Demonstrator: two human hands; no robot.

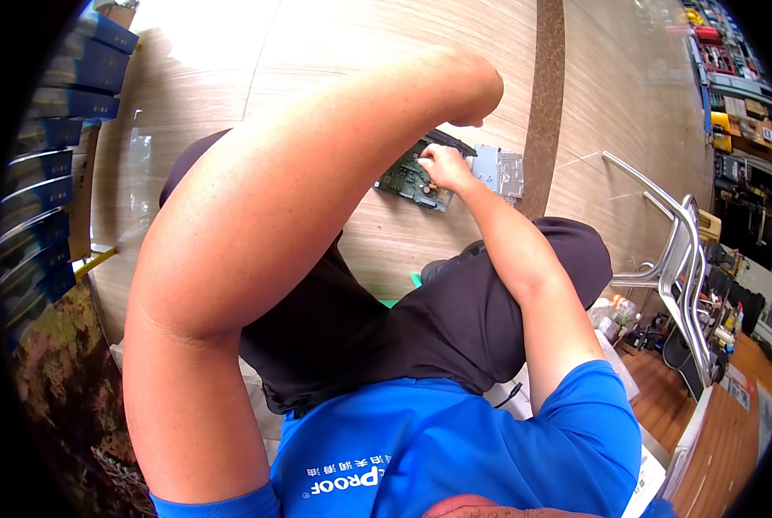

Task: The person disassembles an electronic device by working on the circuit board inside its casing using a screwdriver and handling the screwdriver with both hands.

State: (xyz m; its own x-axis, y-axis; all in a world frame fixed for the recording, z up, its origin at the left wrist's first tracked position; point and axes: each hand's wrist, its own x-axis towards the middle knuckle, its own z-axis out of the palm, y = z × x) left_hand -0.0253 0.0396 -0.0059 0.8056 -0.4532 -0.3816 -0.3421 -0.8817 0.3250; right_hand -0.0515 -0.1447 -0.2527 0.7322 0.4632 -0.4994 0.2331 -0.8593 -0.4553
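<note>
The floor [334,34] carries the work, and its brown strip [544,95] makes a good edge to judge places by. The circuit board [403,181] lies on the pale tiles to the left of that strip, in front of the person's knees. With a bare board on a hard floor, it is best to let it rest flat and press only lightly, so that it neither bends nor skids.

The metal plate [487,162] lies between the board's right side and the brown strip; whether the two touch, I cannot tell. It seems wise to mind its thin edge when the wrist swings that way. A dark bar [449,141] runs along the board's far edge and could serve as a firm place to steady it, if it is fixed.

The left hand [479,91] hangs beyond that far edge, curled away from view; I cannot tell if its grip is wide, narrow or holding something. Its forearm crosses over the board's left part, so a lower elbow would give a clearer view.

The right hand [445,166] bends over the board's right half, fingers curled down to the face; whether the grip pinches a part, I cannot tell. Fingertip pressure alone should suit the small raised parts.
</note>
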